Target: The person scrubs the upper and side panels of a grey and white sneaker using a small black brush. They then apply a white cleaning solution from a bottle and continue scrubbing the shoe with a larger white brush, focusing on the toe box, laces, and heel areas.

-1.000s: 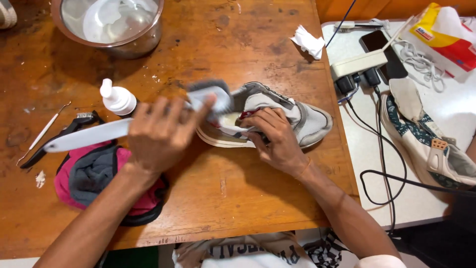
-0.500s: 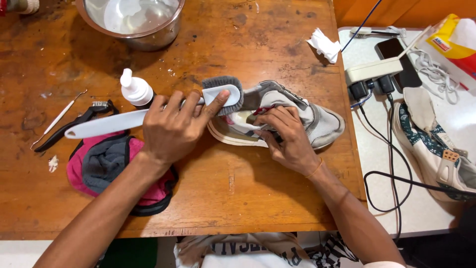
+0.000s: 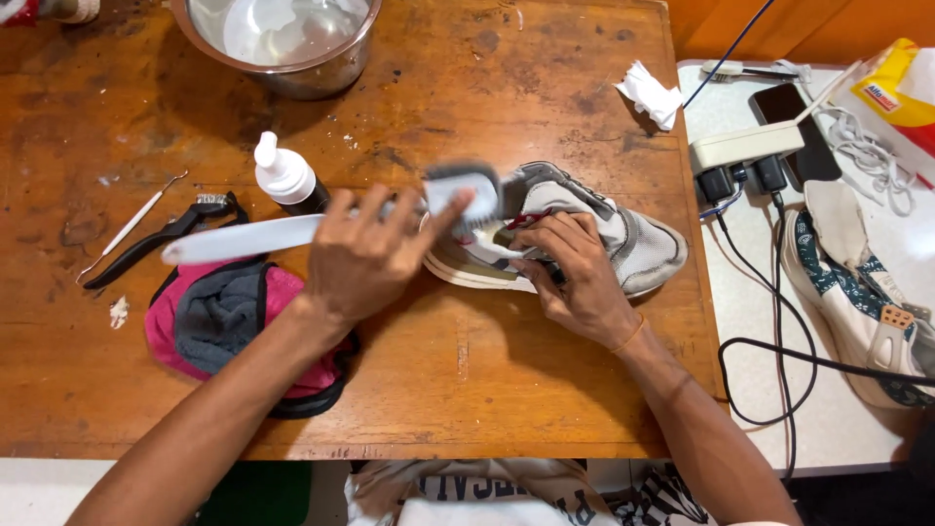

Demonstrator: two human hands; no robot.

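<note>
Round steel bowl [image 3: 278, 49] up top, holding cloudy water. Left hand [image 3: 365, 258] grips the long white-handled brush [image 3: 292, 232], bristles against the grey-and-white sneaker [image 3: 604, 239] mid-table. Right hand [image 3: 575, 273] clasps that sneaker's side, fingers curled.

On the white side table, at its far right corner, we see a yellow and red cardboard box [image 3: 901, 88] with a pale top, cut off by the frame edge; a small red label patch shows on its yellow face. Just beside it, toward the white table's far left edge, a dark rectangular phone [image 3: 787, 122] lies flat, its black screen blank. On the wooden table, near the middle of its left half, a small dark bottle with a white nozzle cap [image 3: 283, 177] stands upright; any label is hidden from us.
</note>
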